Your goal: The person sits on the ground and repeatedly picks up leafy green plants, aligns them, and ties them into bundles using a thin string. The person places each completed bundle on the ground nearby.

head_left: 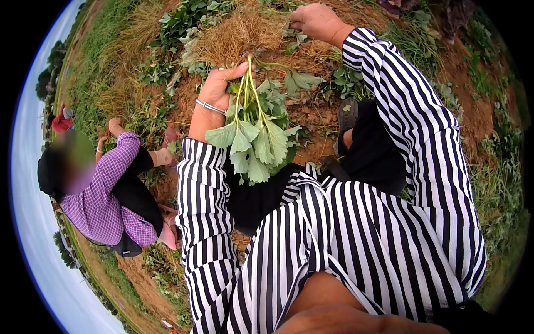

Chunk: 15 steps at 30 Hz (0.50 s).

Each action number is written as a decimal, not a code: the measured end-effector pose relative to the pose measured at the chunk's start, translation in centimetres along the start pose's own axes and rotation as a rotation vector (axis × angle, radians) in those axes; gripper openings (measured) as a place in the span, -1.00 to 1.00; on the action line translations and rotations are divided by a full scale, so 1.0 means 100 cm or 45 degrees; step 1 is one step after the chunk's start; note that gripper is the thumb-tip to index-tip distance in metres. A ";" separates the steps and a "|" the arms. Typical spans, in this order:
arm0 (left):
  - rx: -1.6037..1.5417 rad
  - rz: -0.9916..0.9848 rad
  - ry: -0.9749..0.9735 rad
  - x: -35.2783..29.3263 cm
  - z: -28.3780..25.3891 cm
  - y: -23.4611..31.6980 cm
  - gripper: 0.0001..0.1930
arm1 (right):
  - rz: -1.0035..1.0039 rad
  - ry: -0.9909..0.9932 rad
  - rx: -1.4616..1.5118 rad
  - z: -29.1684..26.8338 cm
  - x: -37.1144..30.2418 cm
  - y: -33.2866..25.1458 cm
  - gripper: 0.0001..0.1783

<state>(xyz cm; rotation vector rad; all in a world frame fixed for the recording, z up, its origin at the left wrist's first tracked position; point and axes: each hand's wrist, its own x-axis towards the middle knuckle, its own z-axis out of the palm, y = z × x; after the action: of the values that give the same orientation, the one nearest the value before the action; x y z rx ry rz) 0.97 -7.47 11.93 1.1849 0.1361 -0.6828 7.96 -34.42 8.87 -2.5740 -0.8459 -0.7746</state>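
Observation:
My left hand (222, 83) is closed round the stems of a bunch of leafy green plants (261, 139), with a silver bangle on its wrist. Broad, lobed leaves hang down toward my lap, and a bushy mass of tan, fibrous roots (239, 36) spreads out above the hand. To the right of the roots is my right hand (321, 23), palm down with its fingers curled in. Whether anything small sits in those fingers is hidden. Both my arms wear black-and-white striped sleeves.
Reddish soil (317, 119) with scattered green plants (350, 83) lies around me. My sandalled foot (347, 122) rests on it. At left another person in a purple checked shirt (103, 181) sits low; farther off is someone in red (61, 122). Tall grass (103, 72) grows beyond.

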 end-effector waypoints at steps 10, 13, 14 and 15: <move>-0.174 0.111 0.163 0.000 0.007 0.001 -0.76 | 0.501 -0.641 -0.170 -0.046 -0.033 0.043 -0.76; -0.218 0.125 -0.054 0.002 -0.002 0.004 -0.73 | 0.274 -0.428 0.503 -0.030 -0.003 -0.018 -0.75; -0.236 0.127 -0.007 -0.002 0.001 0.005 -0.72 | 0.228 -0.430 0.676 -0.029 0.006 -0.038 -0.75; -0.252 0.109 0.002 0.000 0.012 0.005 -0.72 | 0.200 -0.411 0.736 -0.029 0.007 -0.043 -0.74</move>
<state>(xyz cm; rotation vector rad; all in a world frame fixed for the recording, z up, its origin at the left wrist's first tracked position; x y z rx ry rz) 0.96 -8.41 12.80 0.9956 0.1497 -0.5794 4.57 -32.07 12.14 -2.2200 -0.7964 -0.0423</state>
